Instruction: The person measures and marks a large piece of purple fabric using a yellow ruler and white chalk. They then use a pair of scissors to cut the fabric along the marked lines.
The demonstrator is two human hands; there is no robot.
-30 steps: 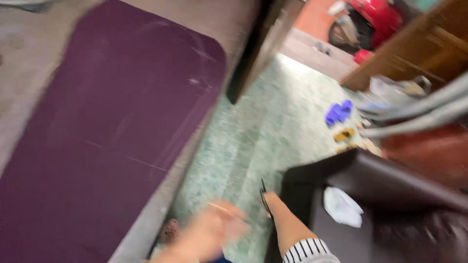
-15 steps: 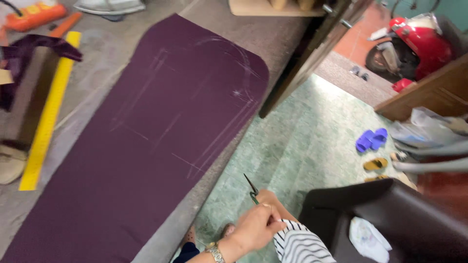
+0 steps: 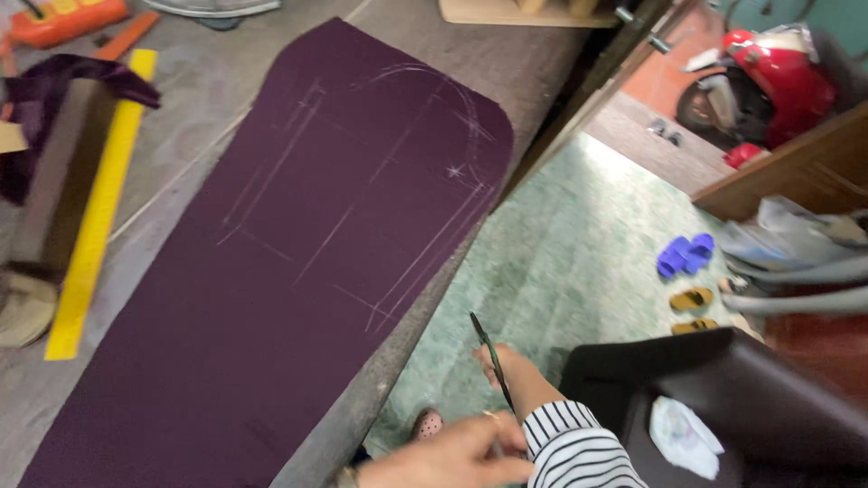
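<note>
Right hand (image 3: 506,366), closed around the scissors (image 3: 491,357), holds them off the table edge, blades pointing up and away. Purple cloth (image 3: 298,271) with chalk lines lies up-left of it, long axis running away. Left hand (image 3: 452,456) hovers just below, fingers curled, holding nothing visible.

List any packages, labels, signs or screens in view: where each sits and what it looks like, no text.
None in view: no package, label, sign or screen.
Nearest to print: white chalk lines drawn on the purple fabric spread over the grey table.
Right hand holds dark scissors off the table's edge, left hand close below.
</note>
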